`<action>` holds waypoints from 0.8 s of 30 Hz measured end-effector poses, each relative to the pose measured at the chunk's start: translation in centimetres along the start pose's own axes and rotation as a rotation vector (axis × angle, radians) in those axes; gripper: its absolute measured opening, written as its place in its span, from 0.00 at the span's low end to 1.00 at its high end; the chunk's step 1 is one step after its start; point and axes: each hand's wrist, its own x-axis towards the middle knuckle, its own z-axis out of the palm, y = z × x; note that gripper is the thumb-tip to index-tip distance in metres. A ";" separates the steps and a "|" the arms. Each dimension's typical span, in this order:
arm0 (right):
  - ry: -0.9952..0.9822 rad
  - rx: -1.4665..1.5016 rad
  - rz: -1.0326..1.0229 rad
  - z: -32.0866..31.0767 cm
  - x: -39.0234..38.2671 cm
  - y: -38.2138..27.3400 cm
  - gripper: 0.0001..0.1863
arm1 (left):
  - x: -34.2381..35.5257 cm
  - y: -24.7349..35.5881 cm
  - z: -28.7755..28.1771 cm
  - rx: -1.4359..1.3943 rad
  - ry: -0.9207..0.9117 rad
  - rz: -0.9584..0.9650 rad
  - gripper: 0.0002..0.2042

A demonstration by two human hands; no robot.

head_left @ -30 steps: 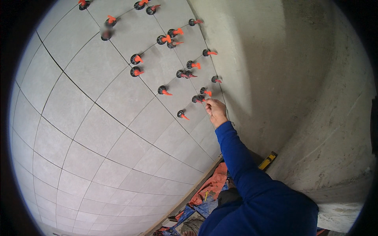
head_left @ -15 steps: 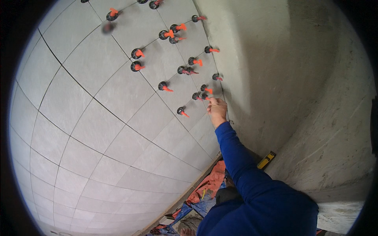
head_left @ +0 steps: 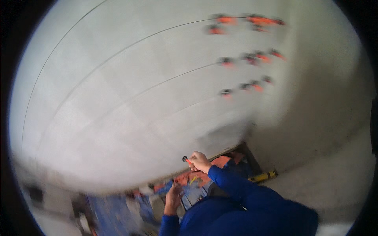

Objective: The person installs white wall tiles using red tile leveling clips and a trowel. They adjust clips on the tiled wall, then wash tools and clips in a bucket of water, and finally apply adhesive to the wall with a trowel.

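My right hand point(head_left: 199, 161) is closed around the orange handle of a tile leveling spacer point(head_left: 185, 159), whose round black base points left, away from the fingers. It is held in front of the lower part of the grey tiled wall point(head_left: 130, 129). Lower and to the left, my left hand point(head_left: 173, 196) is raised with its fingers up and apart from the spacer; it looks empty, though slightly blurred. Several more orange and black spacers point(head_left: 226, 93) stick out of the wall's joints in rows at the upper right, smeared by motion.
A bare grey plastered wall point(head_left: 315, 118) meets the tiles at the right. A yellow spirit level point(head_left: 264, 176) lies by its foot. Blue sheeting point(head_left: 112, 214) and orange sheeting point(head_left: 220, 161) cover parts of the floor below the tiles.
My right hand has come down from the tile joint with a spacer pulled off the wall. My left hand has risen from the lower edge. The view has swung downward and left.
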 end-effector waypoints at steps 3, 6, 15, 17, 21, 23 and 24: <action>-0.375 -0.306 -0.110 6.4 -4.5 0.9 0.06 | -0.9 0.0 2.0 -0.180 -0.319 0.050 0.23; -0.532 -0.397 -0.111 7.1 -7.3 0.9 0.06 | -1.6 -1.4 3.1 -0.311 -0.157 0.068 0.17; -0.517 -0.420 0.168 2.8 -5.8 4.1 0.11 | -1.8 -1.1 -2.9 -0.873 0.699 0.241 0.11; -0.493 -0.472 0.178 1.2 -4.4 4.6 0.11 | -6.7 -0.2 -11.2 -0.883 0.538 0.537 0.12; -0.391 -0.519 0.190 -2.7 -2.1 6.2 0.10 | -17.7 0.0 -26.9 -1.288 0.782 0.702 0.33; -0.338 -0.545 0.204 -4.8 -1.4 7.8 0.09 | -19.9 -4.1 -30.6 -1.195 1.013 0.601 0.36; -0.281 -0.564 0.225 -5.9 -1.2 8.8 0.08 | -20.6 -7.2 -31.6 -1.050 1.002 0.535 0.32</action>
